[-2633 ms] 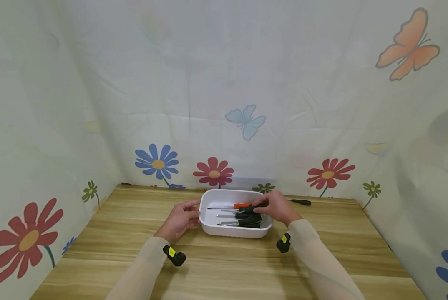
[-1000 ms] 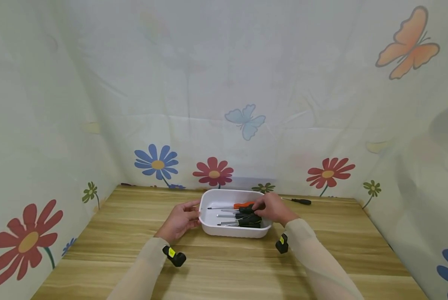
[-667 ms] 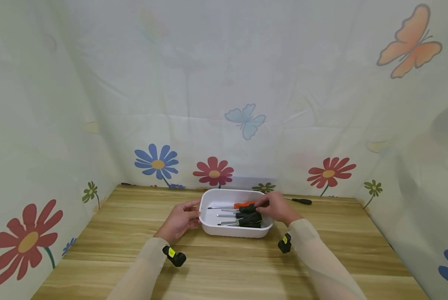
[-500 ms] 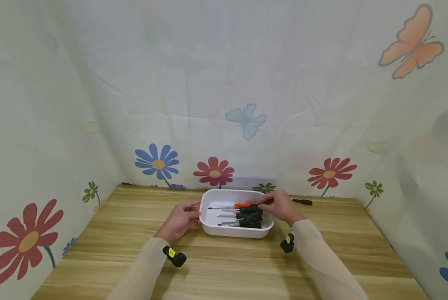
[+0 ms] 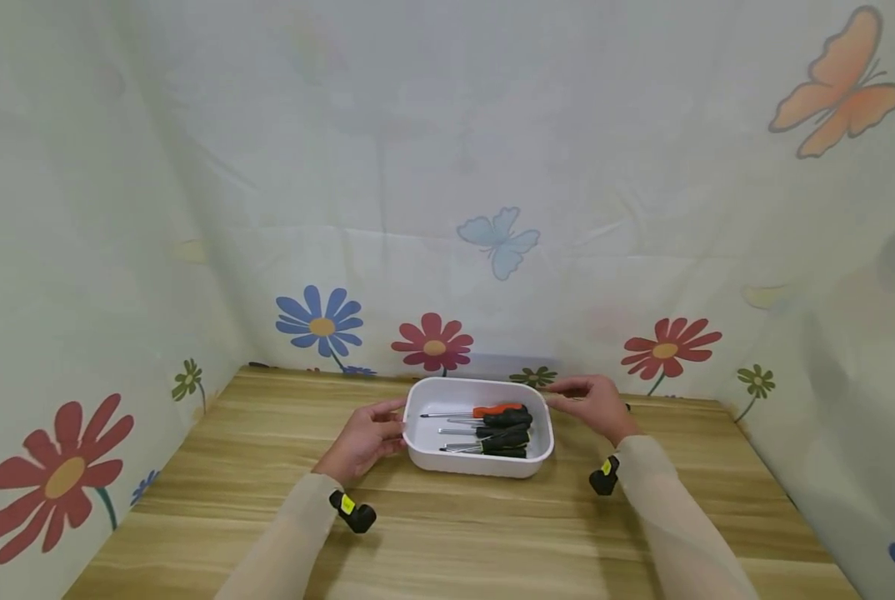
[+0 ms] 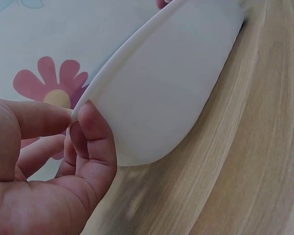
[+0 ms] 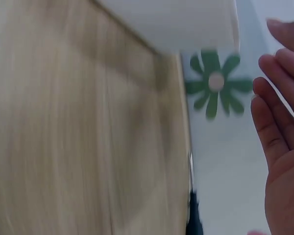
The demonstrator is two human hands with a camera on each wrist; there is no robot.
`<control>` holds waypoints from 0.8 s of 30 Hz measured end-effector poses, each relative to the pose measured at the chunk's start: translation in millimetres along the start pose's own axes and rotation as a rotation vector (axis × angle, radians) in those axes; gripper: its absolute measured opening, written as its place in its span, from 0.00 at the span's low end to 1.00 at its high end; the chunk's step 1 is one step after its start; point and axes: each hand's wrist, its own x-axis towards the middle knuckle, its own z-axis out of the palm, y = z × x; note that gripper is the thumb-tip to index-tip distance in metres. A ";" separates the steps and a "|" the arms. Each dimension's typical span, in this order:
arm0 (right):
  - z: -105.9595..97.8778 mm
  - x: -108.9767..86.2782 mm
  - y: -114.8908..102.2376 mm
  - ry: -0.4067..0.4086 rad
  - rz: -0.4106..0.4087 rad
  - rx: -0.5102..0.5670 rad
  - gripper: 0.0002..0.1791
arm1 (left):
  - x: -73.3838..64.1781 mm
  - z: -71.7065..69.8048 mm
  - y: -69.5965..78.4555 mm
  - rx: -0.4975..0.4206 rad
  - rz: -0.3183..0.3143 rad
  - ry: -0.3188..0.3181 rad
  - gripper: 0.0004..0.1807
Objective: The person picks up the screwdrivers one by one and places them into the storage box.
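A white plastic tub (image 5: 477, 467) stands on the wooden table, holding an orange-handled screwdriver (image 5: 498, 410) and several black-handled screwdrivers (image 5: 509, 419). Their handles lie toward the right end, shafts pointing left. My left hand (image 5: 365, 437) pinches the tub's left rim between thumb and fingers; the left wrist view shows the thumb against the outer wall (image 6: 157, 93). My right hand (image 5: 592, 407) is just off the tub's right end, fingers loosely extended with nothing in them. Behind it on the table, a black-handled screwdriver (image 7: 194, 218) is mostly hidden in the head view.
A pale cloth wall (image 5: 387, 150) printed with flowers and butterflies borders the back and sides of the wooden table (image 5: 447, 533). A small dark item (image 5: 259, 365) lies at the back left corner. Each sleeve carries a black wrist camera (image 5: 353, 511).
My right hand has let go of a black-handled screwdriver inside the tub and moved right, out past the rim. My left hand keeps its grip on the tub. The head view has shifted slightly.
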 end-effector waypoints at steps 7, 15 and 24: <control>-22.2 -4.3 33.3 0.045 0.057 -0.061 0.21 | 0.1 2.3 -0.1 0.002 0.000 0.009 0.29; -34.5 -10.8 55.5 0.122 0.117 -0.068 0.27 | 1.8 -2.2 -1.4 -0.005 0.012 0.010 0.29; -40.3 -12.3 83.0 0.182 0.216 -0.125 0.30 | 3.1 -1.4 -2.8 0.004 0.006 0.001 0.29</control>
